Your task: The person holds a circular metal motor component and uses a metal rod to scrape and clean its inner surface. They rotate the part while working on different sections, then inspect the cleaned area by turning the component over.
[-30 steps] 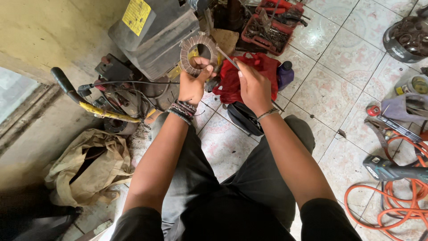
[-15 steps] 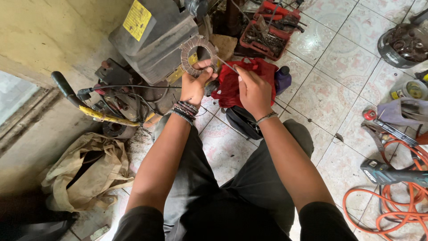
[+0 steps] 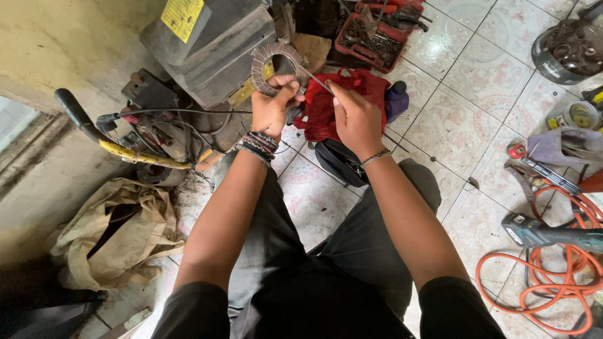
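My left hand (image 3: 274, 108) grips the lower edge of a round metal ring with slotted teeth (image 3: 274, 60), held up in front of a grey machine housing (image 3: 213, 44). My right hand (image 3: 355, 115) pinches a thin metal rod (image 3: 314, 78) whose tip reaches toward the ring's right side. A red cloth (image 3: 333, 103) lies on the floor just beyond both hands. Bead bracelets circle my left wrist, and a thin band my right.
A red tray of tools (image 3: 370, 34) sits at the top. An orange cable coil (image 3: 553, 276) and a power tool (image 3: 546, 235) lie at right. A tan sack (image 3: 113, 229) rests at left, by a yellow-handled bar (image 3: 119, 147). A dark bowl of parts (image 3: 568, 50) stands upper right.
Both hands kept their hold on the ring and rod; the hands shifted slightly as the view moved, with the rod still at the ring's right edge.
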